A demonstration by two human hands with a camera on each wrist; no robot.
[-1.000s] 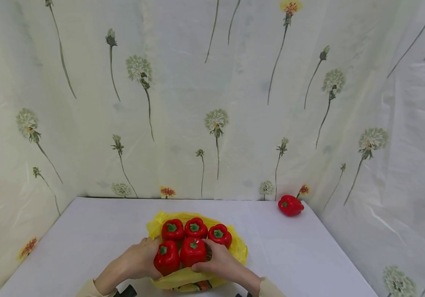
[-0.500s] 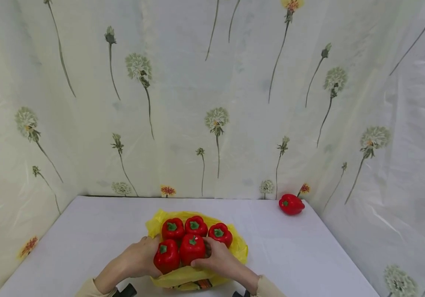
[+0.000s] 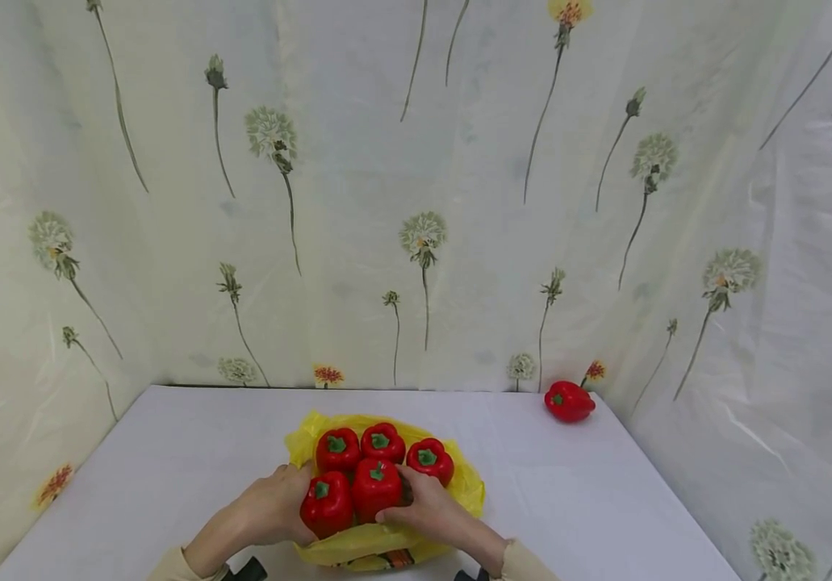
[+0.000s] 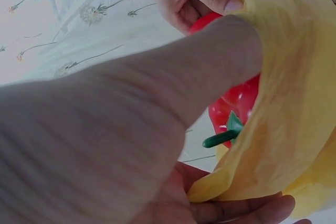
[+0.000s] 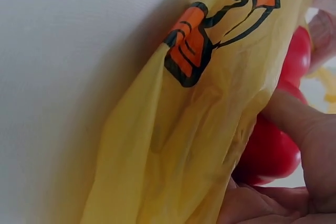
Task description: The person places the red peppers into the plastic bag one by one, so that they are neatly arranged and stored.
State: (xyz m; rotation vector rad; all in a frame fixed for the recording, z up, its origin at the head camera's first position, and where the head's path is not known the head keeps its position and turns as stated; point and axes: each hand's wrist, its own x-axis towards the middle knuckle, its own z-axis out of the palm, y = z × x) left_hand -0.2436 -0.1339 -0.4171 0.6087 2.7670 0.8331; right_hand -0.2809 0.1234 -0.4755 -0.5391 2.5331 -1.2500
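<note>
Several red bell peppers stand in a yellow plastic bag [image 3: 468,484] whose rim is spread open around them. My left hand [image 3: 273,507] curls round the front left bell pepper [image 3: 327,504]; in the left wrist view its fingers [image 4: 247,209] lie along the outside of the bag. My right hand [image 3: 430,508] grips the front right bell pepper [image 3: 376,488], thumb toward me and fingers behind. Behind these stand a back left bell pepper [image 3: 338,449], a back middle one and a back right bell pepper [image 3: 432,461]. The hands hide the lower parts of the front peppers.
Another red bell pepper [image 3: 570,402] lies on its side at the far right corner of the white table [image 3: 546,492]. A pale curtain [image 3: 357,202] with dandelion prints hangs behind and beside the table.
The front right bell pepper in my right hand has shifted very slightly up and left. My left hand has stayed in place.
</note>
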